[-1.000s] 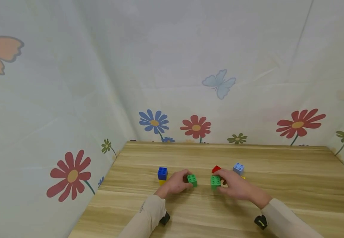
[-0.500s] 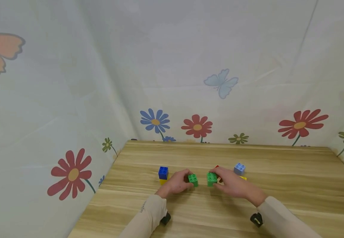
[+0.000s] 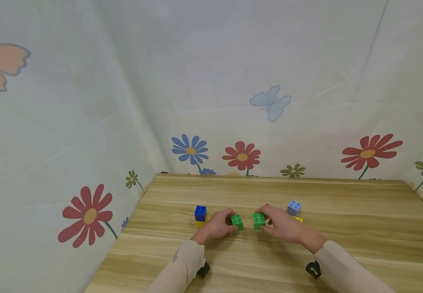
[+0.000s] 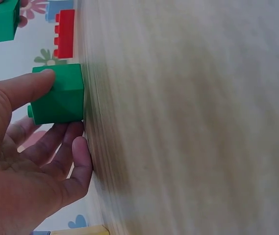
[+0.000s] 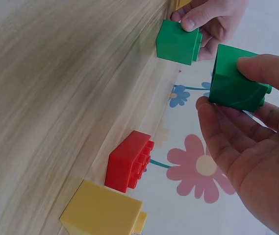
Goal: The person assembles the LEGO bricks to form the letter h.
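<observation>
My left hand [image 3: 216,226] pinches a green toy building block [image 4: 61,100] between thumb and fingers. That block sits on the wooden table, studs up. Just to its right, my right hand [image 3: 286,227] grips a second green block [image 5: 237,81] by its sides. In the right wrist view this one is lifted off the tabletop, its studs also upward. A small gap separates the two green blocks. Behind the right hand lies a red block [image 5: 129,161], mostly hidden in the head view. A yellow block [image 5: 102,208] stands near it, partly covered by the same hand.
Left of the left hand, a dark blue block [image 3: 200,213] stands on a yellow block [image 3: 201,223]. A light blue block [image 3: 294,208] is beyond the right hand. The wooden table [image 3: 343,203] meets a flower-printed cloth [image 3: 211,101] at its back and left edges.
My right hand has shifted left with its green block, narrowing the gap to the other green block. The left hand and its block have stayed put. The red block is now more covered.
</observation>
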`<action>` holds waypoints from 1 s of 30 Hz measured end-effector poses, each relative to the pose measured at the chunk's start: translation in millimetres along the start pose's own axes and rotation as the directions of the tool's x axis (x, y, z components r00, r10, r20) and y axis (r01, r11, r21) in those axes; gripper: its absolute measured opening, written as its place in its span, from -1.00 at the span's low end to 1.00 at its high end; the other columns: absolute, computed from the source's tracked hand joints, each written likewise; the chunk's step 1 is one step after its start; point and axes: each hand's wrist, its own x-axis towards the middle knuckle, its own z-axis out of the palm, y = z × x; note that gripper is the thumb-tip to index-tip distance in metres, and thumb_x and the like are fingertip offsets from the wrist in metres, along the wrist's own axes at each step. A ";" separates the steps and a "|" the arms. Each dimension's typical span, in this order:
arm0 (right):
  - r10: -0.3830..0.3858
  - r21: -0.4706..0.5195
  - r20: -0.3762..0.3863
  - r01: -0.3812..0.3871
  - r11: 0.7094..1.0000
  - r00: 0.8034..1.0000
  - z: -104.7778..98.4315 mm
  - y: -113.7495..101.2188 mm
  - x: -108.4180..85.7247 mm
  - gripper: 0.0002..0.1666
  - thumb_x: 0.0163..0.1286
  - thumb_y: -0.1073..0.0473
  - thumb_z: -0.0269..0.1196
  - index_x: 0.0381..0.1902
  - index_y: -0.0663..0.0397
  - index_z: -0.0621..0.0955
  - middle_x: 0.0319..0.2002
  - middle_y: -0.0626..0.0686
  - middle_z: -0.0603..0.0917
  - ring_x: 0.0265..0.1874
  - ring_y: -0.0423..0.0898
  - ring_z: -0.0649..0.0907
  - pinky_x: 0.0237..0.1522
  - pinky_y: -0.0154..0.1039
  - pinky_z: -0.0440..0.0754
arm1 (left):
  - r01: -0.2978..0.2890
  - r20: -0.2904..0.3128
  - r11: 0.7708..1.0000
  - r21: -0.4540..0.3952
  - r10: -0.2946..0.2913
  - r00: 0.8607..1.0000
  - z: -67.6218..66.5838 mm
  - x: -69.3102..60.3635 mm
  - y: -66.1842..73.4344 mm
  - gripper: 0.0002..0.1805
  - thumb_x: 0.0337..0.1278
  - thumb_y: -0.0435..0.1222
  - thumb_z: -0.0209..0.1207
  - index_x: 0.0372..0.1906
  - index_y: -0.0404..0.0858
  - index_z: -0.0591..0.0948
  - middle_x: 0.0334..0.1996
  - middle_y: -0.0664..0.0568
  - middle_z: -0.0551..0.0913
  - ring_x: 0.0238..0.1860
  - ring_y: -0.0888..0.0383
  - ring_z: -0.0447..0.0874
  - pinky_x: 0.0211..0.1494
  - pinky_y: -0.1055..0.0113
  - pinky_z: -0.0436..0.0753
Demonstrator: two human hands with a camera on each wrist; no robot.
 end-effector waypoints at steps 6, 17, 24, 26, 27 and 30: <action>0.001 0.000 0.017 -0.001 1.000 1.000 -0.9 -3.3 2.0 -0.52 0.47 0.28 0.38 0.26 0.33 0.54 0.00 0.03 0.64 -0.03 -0.01 0.68 -0.01 -0.10 0.73 | -0.003 -0.006 1.000 -0.025 0.003 1.000 0.0 -0.6 -1.9 -0.67 0.32 -0.38 0.40 0.11 -0.29 0.63 -0.11 0.03 0.69 -0.12 0.15 0.59 0.05 0.19 0.63; 0.024 0.018 0.027 -0.024 1.000 0.999 -0.7 -6.6 1.5 -0.55 0.47 0.27 0.39 0.24 0.30 0.56 0.00 0.02 0.65 -0.06 -0.05 0.67 -0.01 -0.05 0.73 | -0.002 -0.017 0.997 -0.071 0.000 1.000 4.0 -6.7 -5.1 -0.69 0.32 -0.36 0.40 0.10 -0.27 0.64 -0.12 0.08 0.68 -0.10 0.18 0.60 0.03 0.25 0.63; 0.015 0.000 0.028 -0.015 1.000 0.999 1.8 -10.2 0.4 -0.55 0.46 0.24 0.41 0.21 0.29 0.58 -0.01 0.00 0.68 -0.07 -0.05 0.69 -0.04 -0.12 0.72 | -0.009 -0.027 0.996 -0.090 0.007 1.000 6.3 -9.9 -2.6 -0.72 0.31 -0.36 0.41 0.06 -0.24 0.66 -0.15 0.10 0.68 -0.11 0.19 0.60 0.01 0.25 0.62; 0.019 0.010 0.027 -0.019 1.000 0.999 1.6 -10.1 0.6 -0.55 0.46 0.24 0.40 0.22 0.29 0.57 0.00 0.01 0.67 -0.06 -0.04 0.69 -0.03 -0.11 0.72 | -0.008 -0.029 0.995 -0.095 0.006 1.000 6.0 -9.5 -1.8 -0.72 0.30 -0.36 0.42 0.05 -0.24 0.66 -0.15 0.09 0.69 -0.11 0.18 0.60 0.02 0.23 0.63; 0.017 0.014 0.024 -0.018 1.000 1.000 1.1 -10.0 0.9 -0.54 0.47 0.25 0.40 0.23 0.30 0.57 0.01 0.02 0.67 -0.06 -0.04 0.69 -0.03 -0.10 0.72 | -0.004 -0.030 0.995 -0.097 0.002 1.000 5.5 -9.2 -1.4 -0.72 0.29 -0.36 0.42 0.05 -0.24 0.66 -0.15 0.09 0.69 -0.11 0.18 0.61 0.02 0.23 0.63; 0.015 0.026 0.017 -0.016 1.000 1.000 -0.7 -9.2 3.0 -0.53 0.48 0.26 0.38 0.25 0.33 0.55 0.02 0.05 0.66 -0.04 -0.02 0.69 -0.01 -0.08 0.73 | 0.002 -0.033 0.995 -0.102 -0.006 0.999 3.5 -8.1 -1.0 -0.71 0.28 -0.36 0.43 0.05 -0.24 0.66 -0.15 0.07 0.70 -0.10 0.16 0.62 0.04 0.19 0.64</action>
